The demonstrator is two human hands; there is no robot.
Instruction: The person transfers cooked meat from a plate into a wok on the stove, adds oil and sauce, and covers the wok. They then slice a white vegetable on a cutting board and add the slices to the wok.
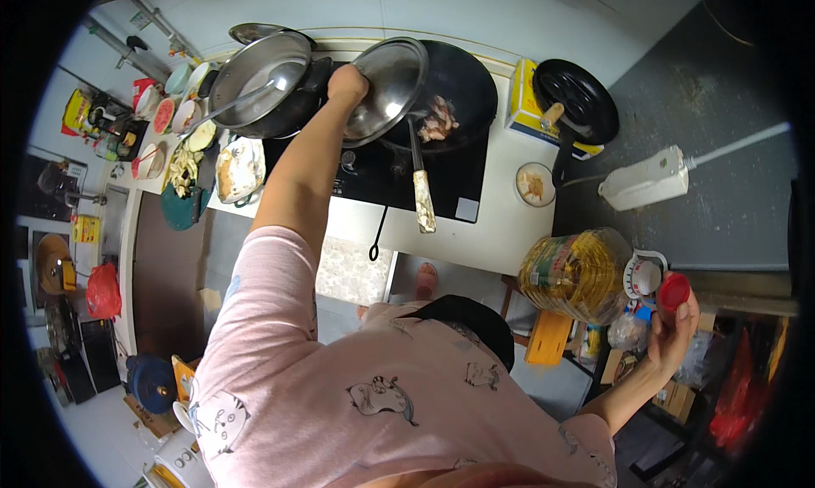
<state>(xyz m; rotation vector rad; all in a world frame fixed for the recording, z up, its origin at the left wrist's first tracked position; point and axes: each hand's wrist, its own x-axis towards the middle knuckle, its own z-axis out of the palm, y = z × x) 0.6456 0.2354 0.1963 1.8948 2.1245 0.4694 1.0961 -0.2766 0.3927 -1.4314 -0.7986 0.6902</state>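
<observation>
My left hand (348,84) grips a domed metal lid (388,100) at its left side, the grip itself hidden by my fingers. The lid is tilted over the left part of a black wok (468,74). Pieces of meat (439,120) lie in the wok beside a spatula (423,195), whose handle points towards me. Out to the right, my right hand (668,335) holds a red cap (674,292) between thumb and fingers. Close by is the white neck of a large oil bottle (566,275), which holds yellow oil.
Left of the wok stands a steel pan (255,100) with a ladle across it. A cutting board (181,205) bears chopped vegetables. At right are a yellow box (522,93), a black moulded pan (576,100), a small bowl (535,185) and a white power strip (646,179).
</observation>
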